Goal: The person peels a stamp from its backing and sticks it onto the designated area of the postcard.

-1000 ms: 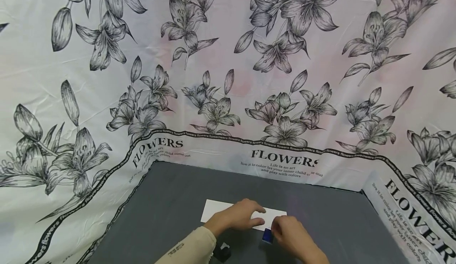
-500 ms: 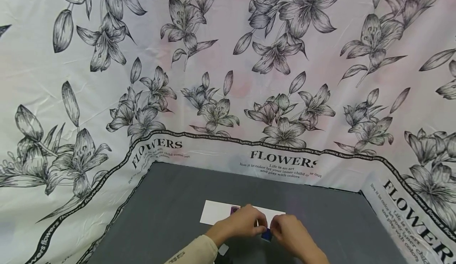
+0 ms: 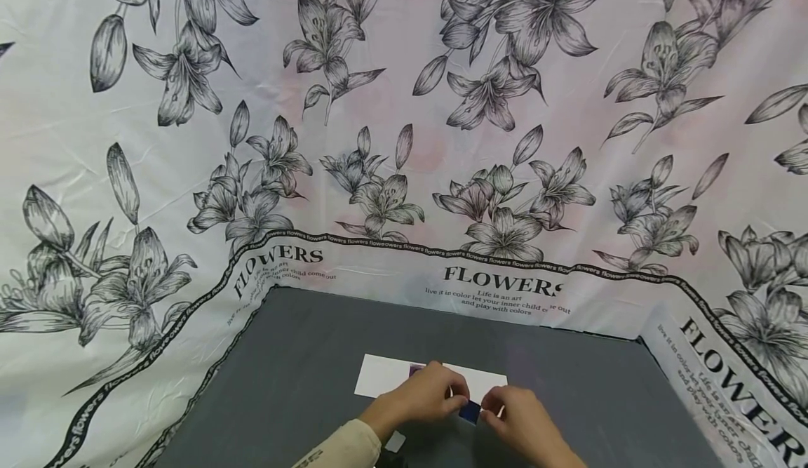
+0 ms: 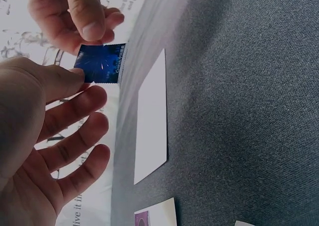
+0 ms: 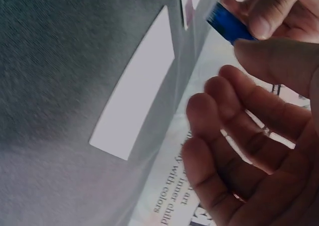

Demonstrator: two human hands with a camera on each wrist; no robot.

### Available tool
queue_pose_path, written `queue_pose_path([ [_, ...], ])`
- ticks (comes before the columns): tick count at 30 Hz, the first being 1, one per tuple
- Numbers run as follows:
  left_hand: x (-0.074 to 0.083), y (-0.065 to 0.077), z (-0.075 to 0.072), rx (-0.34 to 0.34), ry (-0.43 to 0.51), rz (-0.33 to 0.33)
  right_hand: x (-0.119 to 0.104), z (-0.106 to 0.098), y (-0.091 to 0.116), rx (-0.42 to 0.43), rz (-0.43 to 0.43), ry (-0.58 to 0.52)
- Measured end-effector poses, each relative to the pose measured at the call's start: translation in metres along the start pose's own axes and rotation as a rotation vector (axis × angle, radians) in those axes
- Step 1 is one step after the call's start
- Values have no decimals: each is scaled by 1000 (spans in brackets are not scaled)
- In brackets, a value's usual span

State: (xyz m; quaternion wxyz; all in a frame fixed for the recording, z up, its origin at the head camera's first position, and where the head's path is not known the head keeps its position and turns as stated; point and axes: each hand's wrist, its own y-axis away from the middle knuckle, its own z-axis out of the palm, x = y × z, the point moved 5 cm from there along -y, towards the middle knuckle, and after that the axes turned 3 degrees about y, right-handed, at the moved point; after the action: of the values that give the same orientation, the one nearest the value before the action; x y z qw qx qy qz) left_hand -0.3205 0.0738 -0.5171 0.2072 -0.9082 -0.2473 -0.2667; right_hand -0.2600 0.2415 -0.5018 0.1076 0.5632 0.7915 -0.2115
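Note:
A small blue postage stamp point(image 4: 102, 63) with perforated edges is held up between my hands. My left hand point(image 3: 421, 394) pinches one edge of it with thumb and forefinger, its other fingers point(image 4: 94, 126) spread loosely. Close to the opposite edge is my right hand point(image 3: 520, 419), with thumb and forefinger parted and the other fingers point(image 5: 202, 111) loosely bent. Whether the right fingertips still touch the stamp is hard to tell. Behind the hands lies a plain white card point(image 5: 137, 94). Beside it is another white card point(image 3: 381, 377) bearing a purple stamp point(image 4: 142, 219), partly covered by my left hand in the head view.
The cards lie on a dark grey table point(image 3: 315, 335). A small white piece point(image 3: 395, 442) lies near my left wrist, beside something black at the frame's bottom. A flower-printed cloth point(image 3: 391, 173) hangs around the table's back and sides.
My left hand has closed its thumb and forefinger on the blue stamp, which was in my right hand's pinch. The right thumb and forefinger have parted, and the stamp has shifted slightly left.

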Motion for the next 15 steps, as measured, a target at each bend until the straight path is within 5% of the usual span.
queue_pose_path([
  [7,-1,0,0,12,24,-9,-3,5,2,61,13,-16],
  [15,-4,3,-3,134,-14,-146,-13,3,-1,119,68,33],
])
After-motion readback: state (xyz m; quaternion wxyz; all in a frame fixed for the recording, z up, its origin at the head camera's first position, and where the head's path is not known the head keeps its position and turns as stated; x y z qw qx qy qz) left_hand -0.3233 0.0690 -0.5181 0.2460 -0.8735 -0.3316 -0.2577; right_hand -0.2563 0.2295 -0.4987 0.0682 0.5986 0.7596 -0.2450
